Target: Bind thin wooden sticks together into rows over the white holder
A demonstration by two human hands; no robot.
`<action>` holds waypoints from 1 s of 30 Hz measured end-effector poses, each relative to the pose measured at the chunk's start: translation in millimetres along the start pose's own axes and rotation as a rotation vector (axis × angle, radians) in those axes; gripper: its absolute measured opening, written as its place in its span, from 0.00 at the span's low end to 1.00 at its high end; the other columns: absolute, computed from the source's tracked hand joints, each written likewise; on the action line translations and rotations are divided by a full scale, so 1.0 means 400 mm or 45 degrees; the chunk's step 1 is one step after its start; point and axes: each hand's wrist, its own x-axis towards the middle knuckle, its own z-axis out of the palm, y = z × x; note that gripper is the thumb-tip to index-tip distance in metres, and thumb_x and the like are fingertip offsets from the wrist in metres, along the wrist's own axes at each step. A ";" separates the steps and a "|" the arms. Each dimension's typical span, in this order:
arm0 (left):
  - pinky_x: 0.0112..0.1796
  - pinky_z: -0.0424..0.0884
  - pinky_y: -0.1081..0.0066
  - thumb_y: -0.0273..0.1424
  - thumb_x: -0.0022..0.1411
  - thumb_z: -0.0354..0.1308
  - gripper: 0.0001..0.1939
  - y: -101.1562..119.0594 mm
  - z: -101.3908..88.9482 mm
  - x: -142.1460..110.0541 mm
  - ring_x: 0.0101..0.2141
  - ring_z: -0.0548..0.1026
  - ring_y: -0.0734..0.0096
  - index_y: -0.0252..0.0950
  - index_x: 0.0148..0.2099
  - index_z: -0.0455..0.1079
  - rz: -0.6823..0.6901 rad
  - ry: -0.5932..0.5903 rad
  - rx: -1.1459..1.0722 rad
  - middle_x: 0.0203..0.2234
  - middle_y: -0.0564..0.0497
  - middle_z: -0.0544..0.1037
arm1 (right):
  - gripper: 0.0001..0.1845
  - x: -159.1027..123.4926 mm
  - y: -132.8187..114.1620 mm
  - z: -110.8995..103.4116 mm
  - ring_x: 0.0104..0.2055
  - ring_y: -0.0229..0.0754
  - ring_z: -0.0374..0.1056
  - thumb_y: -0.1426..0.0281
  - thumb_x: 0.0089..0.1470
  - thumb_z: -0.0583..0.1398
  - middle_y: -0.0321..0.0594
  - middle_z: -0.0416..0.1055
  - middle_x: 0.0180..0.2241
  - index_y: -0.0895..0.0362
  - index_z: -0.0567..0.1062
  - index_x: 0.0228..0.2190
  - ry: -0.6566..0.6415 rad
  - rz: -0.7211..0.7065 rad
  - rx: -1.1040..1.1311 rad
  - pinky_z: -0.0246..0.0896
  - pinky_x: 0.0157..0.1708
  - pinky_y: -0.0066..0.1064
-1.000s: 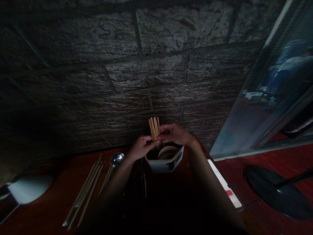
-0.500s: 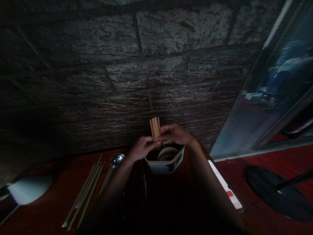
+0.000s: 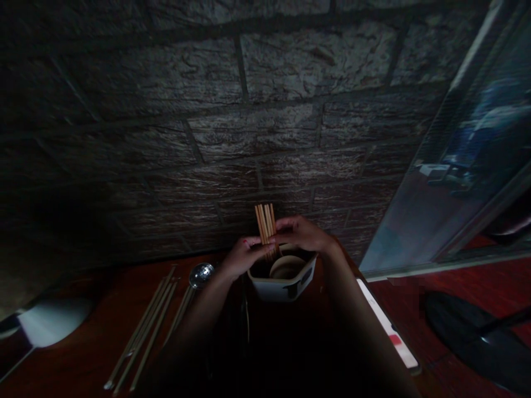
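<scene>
A bundle of wooden chopsticks (image 3: 265, 221) stands upright over a white square holder (image 3: 282, 287). My left hand (image 3: 244, 257) and my right hand (image 3: 302, 233) are both closed around the bundle from either side, just above the holder's rim. A round wooden piece (image 3: 286, 266) shows inside the holder. The lower ends of the chopsticks are hidden behind my fingers.
Several metal chopsticks (image 3: 143, 334) and a metal spoon (image 3: 201, 272) lie on the reddish wooden table (image 3: 83, 359) to the left. A white object (image 3: 52, 320) sits at far left. A phone (image 3: 390, 331) lies at right, beside a dark fan base (image 3: 477, 342). A stone wall (image 3: 249, 110) rises behind.
The view has shifted slightly, so everything sits a little lower and to the right. Both hands keep their hold on the chopstick bundle over the holder.
</scene>
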 end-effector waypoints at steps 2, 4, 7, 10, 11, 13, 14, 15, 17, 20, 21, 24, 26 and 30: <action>0.47 0.71 0.62 0.38 0.57 0.64 0.18 0.006 -0.002 -0.003 0.42 0.79 0.59 0.31 0.45 0.78 0.053 -0.025 0.050 0.41 0.44 0.82 | 0.12 0.000 -0.001 0.000 0.33 0.36 0.71 0.62 0.48 0.67 0.33 0.77 0.31 0.56 0.78 0.33 0.009 -0.016 0.017 0.66 0.39 0.30; 0.47 0.72 0.62 0.37 0.58 0.63 0.17 0.013 -0.008 -0.007 0.42 0.79 0.59 0.32 0.46 0.78 0.099 -0.060 0.092 0.42 0.44 0.82 | 0.12 0.001 -0.003 0.000 0.34 0.35 0.71 0.62 0.48 0.67 0.33 0.77 0.32 0.56 0.79 0.33 0.018 -0.036 0.012 0.65 0.39 0.30; 0.49 0.71 0.61 0.36 0.59 0.63 0.16 0.023 -0.016 -0.013 0.44 0.79 0.59 0.33 0.47 0.77 0.164 -0.074 0.128 0.44 0.45 0.81 | 0.11 0.003 -0.009 0.001 0.35 0.37 0.72 0.62 0.48 0.67 0.34 0.77 0.32 0.56 0.79 0.32 0.024 -0.064 0.001 0.66 0.41 0.32; 0.50 0.71 0.59 0.35 0.59 0.62 0.16 0.029 -0.020 -0.016 0.46 0.78 0.59 0.32 0.48 0.76 0.214 -0.040 0.129 0.45 0.43 0.81 | 0.12 0.003 -0.017 0.004 0.36 0.37 0.72 0.63 0.47 0.68 0.35 0.78 0.33 0.56 0.79 0.32 0.030 -0.071 0.011 0.66 0.42 0.32; 0.50 0.72 0.59 0.35 0.59 0.62 0.16 0.030 -0.020 -0.016 0.46 0.78 0.59 0.31 0.48 0.76 0.219 -0.031 0.125 0.45 0.43 0.81 | 0.12 0.001 -0.019 0.005 0.36 0.38 0.72 0.63 0.47 0.68 0.35 0.78 0.33 0.56 0.78 0.32 0.032 -0.071 0.008 0.66 0.42 0.32; 0.49 0.73 0.60 0.34 0.59 0.62 0.16 0.030 -0.019 -0.016 0.45 0.79 0.59 0.31 0.47 0.76 0.224 -0.023 0.119 0.44 0.43 0.81 | 0.11 -0.002 -0.024 0.005 0.36 0.38 0.72 0.62 0.48 0.67 0.35 0.78 0.33 0.55 0.79 0.32 0.033 -0.069 -0.011 0.66 0.42 0.32; 0.48 0.73 0.60 0.34 0.59 0.62 0.15 0.029 -0.018 -0.016 0.45 0.79 0.59 0.31 0.47 0.76 0.227 -0.019 0.119 0.44 0.43 0.81 | 0.10 -0.004 -0.025 0.005 0.36 0.38 0.72 0.62 0.48 0.67 0.34 0.78 0.33 0.55 0.78 0.32 0.031 -0.069 -0.017 0.66 0.42 0.33; 0.49 0.73 0.61 0.34 0.60 0.62 0.15 0.029 -0.017 -0.017 0.45 0.79 0.59 0.31 0.47 0.76 0.233 -0.013 0.119 0.44 0.43 0.81 | 0.10 -0.005 -0.026 0.005 0.36 0.38 0.72 0.62 0.49 0.66 0.34 0.78 0.33 0.55 0.78 0.32 0.027 -0.071 -0.018 0.66 0.42 0.33; 0.50 0.72 0.61 0.34 0.61 0.61 0.15 0.028 -0.015 -0.018 0.46 0.78 0.59 0.31 0.47 0.76 0.250 0.005 0.117 0.45 0.43 0.81 | 0.09 -0.007 -0.026 0.004 0.36 0.38 0.73 0.63 0.49 0.66 0.34 0.78 0.33 0.55 0.78 0.32 0.019 -0.082 -0.010 0.66 0.43 0.34; 0.50 0.71 0.62 0.35 0.61 0.61 0.16 0.025 -0.014 -0.019 0.47 0.78 0.58 0.31 0.48 0.75 0.253 0.025 0.109 0.45 0.43 0.81 | 0.09 -0.006 -0.022 0.002 0.36 0.38 0.73 0.64 0.49 0.66 0.34 0.78 0.33 0.55 0.78 0.32 0.016 -0.111 -0.004 0.66 0.43 0.34; 0.50 0.71 0.62 0.35 0.61 0.61 0.16 0.023 -0.013 -0.019 0.47 0.78 0.58 0.31 0.47 0.76 0.246 0.029 0.105 0.45 0.43 0.81 | 0.09 -0.006 -0.021 0.002 0.36 0.39 0.73 0.64 0.49 0.66 0.34 0.77 0.32 0.56 0.78 0.32 0.016 -0.114 -0.004 0.66 0.43 0.34; 0.49 0.72 0.62 0.37 0.60 0.61 0.17 0.018 -0.012 -0.019 0.46 0.78 0.57 0.31 0.48 0.76 0.226 0.030 0.094 0.45 0.43 0.81 | 0.09 -0.005 -0.019 0.002 0.36 0.39 0.73 0.64 0.48 0.67 0.34 0.77 0.32 0.56 0.78 0.31 0.007 -0.098 0.009 0.66 0.43 0.34; 0.49 0.71 0.62 0.37 0.61 0.61 0.17 0.016 -0.011 -0.020 0.46 0.78 0.57 0.31 0.48 0.76 0.215 0.023 0.106 0.45 0.43 0.81 | 0.09 -0.006 -0.019 0.003 0.35 0.39 0.73 0.64 0.48 0.67 0.34 0.77 0.31 0.56 0.78 0.31 0.000 -0.081 0.015 0.66 0.42 0.33; 0.47 0.72 0.63 0.38 0.61 0.60 0.18 0.018 -0.010 -0.022 0.45 0.78 0.57 0.31 0.47 0.77 0.173 0.022 0.138 0.44 0.44 0.81 | 0.09 -0.007 -0.020 0.004 0.35 0.39 0.73 0.64 0.47 0.67 0.34 0.78 0.31 0.56 0.78 0.30 -0.003 -0.043 0.019 0.66 0.42 0.33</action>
